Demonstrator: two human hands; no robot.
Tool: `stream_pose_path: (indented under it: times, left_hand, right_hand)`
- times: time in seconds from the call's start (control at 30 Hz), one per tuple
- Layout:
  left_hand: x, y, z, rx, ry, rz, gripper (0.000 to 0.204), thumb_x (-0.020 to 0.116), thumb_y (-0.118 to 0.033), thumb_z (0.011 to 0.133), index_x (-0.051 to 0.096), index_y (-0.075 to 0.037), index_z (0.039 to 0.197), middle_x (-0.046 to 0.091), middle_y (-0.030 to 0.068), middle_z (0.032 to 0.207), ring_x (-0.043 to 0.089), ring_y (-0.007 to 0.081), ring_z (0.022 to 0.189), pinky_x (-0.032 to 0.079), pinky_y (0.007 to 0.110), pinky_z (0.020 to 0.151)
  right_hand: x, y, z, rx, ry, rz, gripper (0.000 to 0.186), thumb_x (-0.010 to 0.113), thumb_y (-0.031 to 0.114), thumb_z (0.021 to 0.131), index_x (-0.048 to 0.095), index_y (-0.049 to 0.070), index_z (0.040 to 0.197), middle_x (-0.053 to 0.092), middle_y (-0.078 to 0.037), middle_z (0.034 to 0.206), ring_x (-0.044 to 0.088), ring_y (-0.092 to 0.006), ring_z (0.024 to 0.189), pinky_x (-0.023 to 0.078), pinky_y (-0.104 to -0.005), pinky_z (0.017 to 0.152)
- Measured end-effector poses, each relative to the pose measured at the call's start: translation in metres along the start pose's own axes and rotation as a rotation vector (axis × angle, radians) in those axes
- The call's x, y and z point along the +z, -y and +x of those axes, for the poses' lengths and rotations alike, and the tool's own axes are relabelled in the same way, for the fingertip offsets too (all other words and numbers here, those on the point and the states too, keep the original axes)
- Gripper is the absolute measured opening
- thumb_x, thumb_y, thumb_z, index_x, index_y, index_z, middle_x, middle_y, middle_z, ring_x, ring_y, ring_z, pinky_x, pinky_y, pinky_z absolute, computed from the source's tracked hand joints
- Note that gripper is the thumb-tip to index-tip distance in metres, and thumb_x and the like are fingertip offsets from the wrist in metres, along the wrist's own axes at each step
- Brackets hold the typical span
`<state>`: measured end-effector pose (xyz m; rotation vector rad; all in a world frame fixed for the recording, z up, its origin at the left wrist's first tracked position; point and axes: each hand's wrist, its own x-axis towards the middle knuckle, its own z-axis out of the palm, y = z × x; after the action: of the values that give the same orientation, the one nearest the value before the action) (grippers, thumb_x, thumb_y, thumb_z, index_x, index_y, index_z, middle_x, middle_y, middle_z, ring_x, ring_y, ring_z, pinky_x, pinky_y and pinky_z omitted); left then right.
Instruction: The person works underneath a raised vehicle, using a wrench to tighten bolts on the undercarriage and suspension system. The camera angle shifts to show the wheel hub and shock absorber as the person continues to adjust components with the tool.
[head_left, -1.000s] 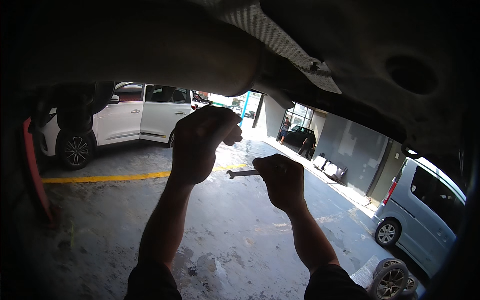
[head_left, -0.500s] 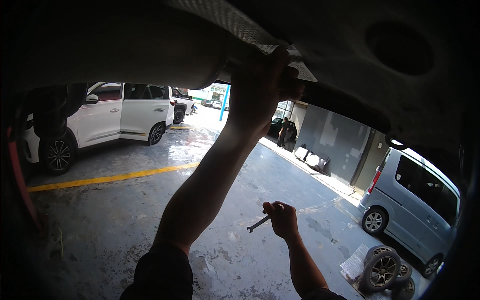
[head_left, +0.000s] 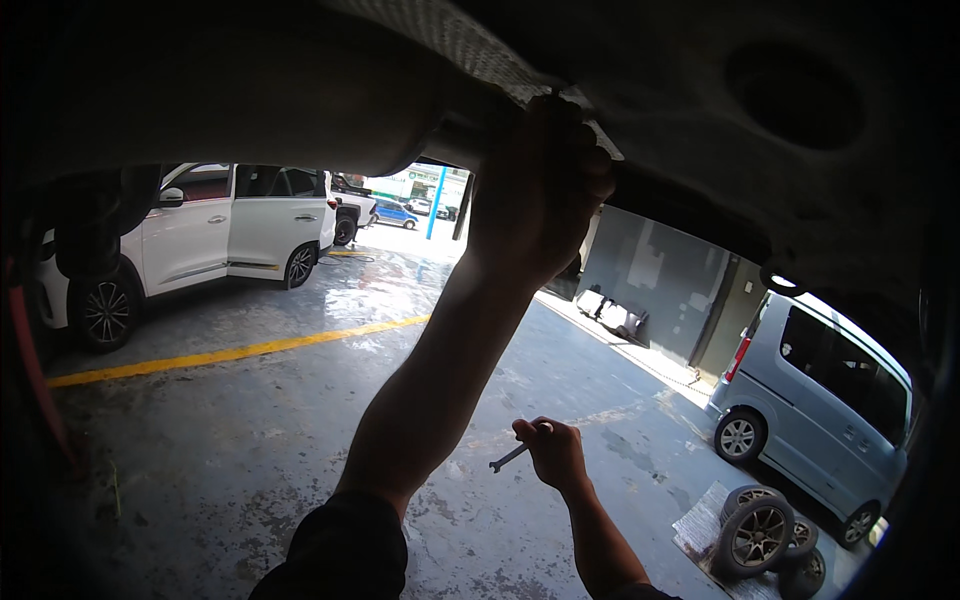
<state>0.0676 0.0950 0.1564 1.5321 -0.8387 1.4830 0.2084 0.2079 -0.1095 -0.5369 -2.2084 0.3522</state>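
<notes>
Overhead, my left hand (head_left: 540, 190) reaches up to the dark underside of a vehicle (head_left: 660, 90). Its fingers are curled closed at the edge of a dimpled metal heat shield (head_left: 455, 45); shadow hides what they hold, if anything. Left of that hand hangs a broad, rounded dark part (head_left: 300, 110), perhaps a muffler. Lower down and to the right, my right hand (head_left: 557, 452) is closed round a wrench (head_left: 512, 459). The open jaw of the wrench points down and left, well apart from the underside.
A white car (head_left: 220, 225) with an open door stands at the left, a light blue van (head_left: 820, 390) at the right. Several wheels (head_left: 757, 538) are piled beside the van. A yellow line (head_left: 240, 352) crosses the worn floor. A red post (head_left: 40, 370) rises at far left.
My left hand has turned at the heat shield and its fingers have curled in. My right hand, still holding the wrench, sits slightly lower. The whole view has shifted a little.
</notes>
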Motion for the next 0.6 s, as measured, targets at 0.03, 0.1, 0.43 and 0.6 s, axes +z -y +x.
stream_pose_path:
  times: [0.03,0.1,0.43,0.6]
  left_hand:
    - [0.003,-0.003,-0.002,0.029,-0.138,0.287,0.026,0.049,-0.027,0.100,0.063,-0.005,0.103,0.062,0.0039,0.078,0.063,0.0132,0.068,0.052,0.027,0.060]
    - [0.014,-0.009,-0.007,0.086,-0.411,0.869,0.022,0.052,-0.023,0.099,0.063,-0.005,0.105,0.062,0.0033,0.083,0.065,0.0140,0.070,0.054,0.027,0.059]
    - [0.001,-0.006,-0.004,0.679,-0.199,2.052,0.016,0.060,-0.011,0.093,0.060,0.000,0.104,0.062,0.0093,0.084,0.065,0.0159,0.067,0.053,0.028,0.056]
    - [0.013,0.003,0.000,0.187,-0.304,0.597,0.025,0.046,-0.027,0.102,0.056,-0.008,0.090,0.054,0.0010,0.067,0.058,0.0153,0.058,0.047,0.030,0.055]
  right_hand:
    - [0.000,0.000,-0.002,0.068,0.005,0.027,0.046,0.060,0.043,0.093,0.068,0.000,0.078,0.063,-0.013,0.062,0.062,-0.0251,0.057,0.048,-0.0345,0.057]
    - [0.001,-0.002,-0.004,0.200,0.018,0.083,0.048,0.060,0.045,0.093,0.068,0.000,0.078,0.064,-0.013,0.062,0.063,-0.0243,0.058,0.048,-0.0347,0.057]
    - [0.019,-0.001,-0.016,0.275,0.077,0.172,0.040,0.063,0.038,0.091,0.069,0.000,0.078,0.066,-0.010,0.067,0.062,-0.0168,0.063,0.048,-0.0309,0.061]
    - [0.034,-0.014,-0.021,0.197,0.123,0.168,0.048,0.061,0.045,0.092,0.068,0.000,0.076,0.064,-0.013,0.063,0.063,-0.0216,0.059,0.048,-0.0334,0.059]
